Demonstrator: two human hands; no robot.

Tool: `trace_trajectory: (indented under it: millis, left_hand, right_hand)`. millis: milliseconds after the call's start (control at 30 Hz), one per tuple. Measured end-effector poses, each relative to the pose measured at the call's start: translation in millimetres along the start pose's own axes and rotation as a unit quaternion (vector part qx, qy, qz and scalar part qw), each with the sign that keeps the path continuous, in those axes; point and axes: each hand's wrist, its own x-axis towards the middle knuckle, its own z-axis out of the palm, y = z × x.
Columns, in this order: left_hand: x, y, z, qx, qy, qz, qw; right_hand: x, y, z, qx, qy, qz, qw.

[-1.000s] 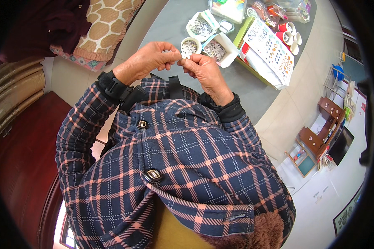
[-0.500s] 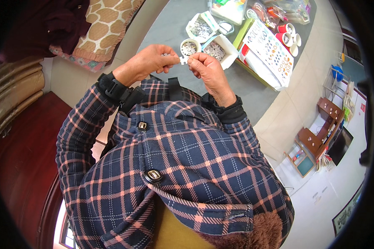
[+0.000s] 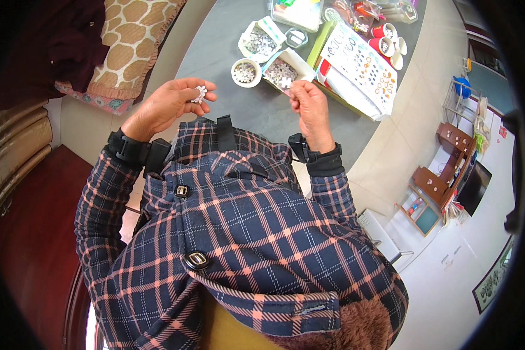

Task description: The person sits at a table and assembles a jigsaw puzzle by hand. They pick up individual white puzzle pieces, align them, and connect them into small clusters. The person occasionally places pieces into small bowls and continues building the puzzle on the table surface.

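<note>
My left hand holds a few small white jigsaw puzzle pieces between thumb and fingers, above the near left part of the grey table. One more white puzzle piece is pinched between the thumb and forefinger of my right hand, by the near edge of a white box holding many pieces. Just left of that box stands a white cup with puzzle pieces in it. Behind the cup, a second white box contains greyish pieces.
A printed sheet lies on a green box at the right. Beyond it are red and white paper cups, some lying tilted. A clear plastic tub and bags stand farther back. The grey table curves along its left edge.
My hands have moved apart: the left to the left with puzzle pieces in its fingers, the right to the right with one piece. Before, they met at a piece in front of the cup.
</note>
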Motion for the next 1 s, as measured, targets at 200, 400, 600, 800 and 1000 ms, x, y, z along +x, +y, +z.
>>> trace_trajectory:
  millis: [200, 400, 600, 800, 1000]
  left_hand:
    - [-2.5, 1.2, -2.9, -0.004, 0.008, 0.003, 1.0]
    - [-4.8, -2.4, -4.8, -0.016, 0.005, 0.014, 1.0]
    - [-8.2, -6.4, -8.6, -0.041, 0.003, 0.012, 0.999]
    - [-8.4, -9.7, -10.6, -0.071, 0.004, 0.02, 0.997]
    - [-9.6, -10.5, -13.1, -0.056, 0.016, 0.031, 0.998]
  right_hand:
    - [6.4, -6.9, -23.3, 0.004, 0.04, -0.032, 0.999]
    - [5.9, -9.4, -28.0, 0.003, 0.064, -0.046, 0.997]
    - [4.9, -8.5, -28.7, 0.006, 0.068, -0.052, 0.996]
    - [9.5, -10.6, -19.1, -0.017, 0.053, -0.077, 0.995]
    - [45.7, -21.1, 19.7, -0.091, 0.006, -0.134, 0.987]
